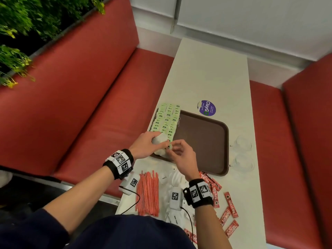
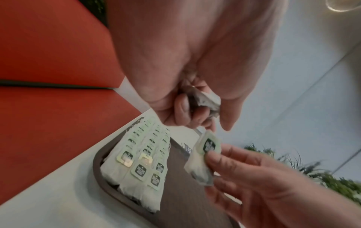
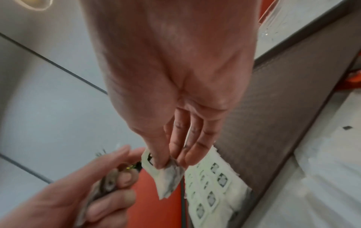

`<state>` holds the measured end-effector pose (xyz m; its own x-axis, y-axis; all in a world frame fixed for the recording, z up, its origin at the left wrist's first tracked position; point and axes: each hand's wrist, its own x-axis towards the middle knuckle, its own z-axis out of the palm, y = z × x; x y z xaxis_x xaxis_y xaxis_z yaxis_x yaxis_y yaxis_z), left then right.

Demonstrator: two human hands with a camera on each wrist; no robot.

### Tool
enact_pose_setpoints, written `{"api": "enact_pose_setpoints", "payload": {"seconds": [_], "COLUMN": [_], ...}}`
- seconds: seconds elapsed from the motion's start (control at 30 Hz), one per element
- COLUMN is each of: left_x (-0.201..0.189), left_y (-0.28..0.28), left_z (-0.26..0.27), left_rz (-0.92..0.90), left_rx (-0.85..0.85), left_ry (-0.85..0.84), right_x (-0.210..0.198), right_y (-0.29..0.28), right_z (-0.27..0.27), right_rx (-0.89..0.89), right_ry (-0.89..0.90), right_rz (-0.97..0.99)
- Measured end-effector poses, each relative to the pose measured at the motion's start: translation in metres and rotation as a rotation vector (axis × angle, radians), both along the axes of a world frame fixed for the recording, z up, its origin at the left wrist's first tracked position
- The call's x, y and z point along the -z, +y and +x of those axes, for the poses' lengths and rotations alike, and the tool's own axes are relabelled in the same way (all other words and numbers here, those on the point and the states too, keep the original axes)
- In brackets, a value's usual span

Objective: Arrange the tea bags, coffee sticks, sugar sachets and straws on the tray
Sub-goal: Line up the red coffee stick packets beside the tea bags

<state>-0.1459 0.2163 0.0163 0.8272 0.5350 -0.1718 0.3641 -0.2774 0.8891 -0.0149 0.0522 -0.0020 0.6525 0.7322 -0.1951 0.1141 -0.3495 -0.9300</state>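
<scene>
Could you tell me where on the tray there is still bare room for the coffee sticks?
The tray is bare from the tea bags rightward to its right rim. Its left side is crowded with tea bag rows, and both hands work over the near-left corner.

Both hands (image 1: 161,146) over tray (image 1: 206,139)

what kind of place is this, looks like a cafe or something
Probably a cafe or fast-food booth: red padded bench seats flank a narrow white table bearing a brown serving tray, with tea bags and Nescafe coffee sticks.
</scene>
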Motion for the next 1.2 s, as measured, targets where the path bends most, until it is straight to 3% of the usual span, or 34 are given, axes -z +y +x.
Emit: {"api": "enact_pose_setpoints", "payload": {"seconds": [0.17, 0.4, 0.6, 0.93, 1.2], "left_x": [0.013, 0.030, 0.037, 0.042, 0.043], "left_y": [0.008, 0.010, 0.011, 0.011, 0.013], "left_z": [-0.005, -0.017, -0.023, -0.022, -0.023], "left_rz": [-0.257, -0.344, -0.383, -0.420, -0.497], "left_rx": [-0.203, -0.284, -0.303, -0.329, -0.341], "left_ry": [-0.076, -0.062, -0.058, -0.065, -0.092], "right_x": [0.044, 0.079, 0.084, 0.079, 0.075], "right_y": [0.009, 0.025, 0.029, 0.039, 0.034], "right_z": [0.017, 0.012, 0.010, -0.006, -0.007], "right_rx": [0.141, 0.096, 0.149, 0.118, 0.147], "right_ry": [0.020, -0.079, -0.127, -0.298, -0.275], "right_rz": [-0.111, -0.252, -0.239, -0.385, -0.344]}}
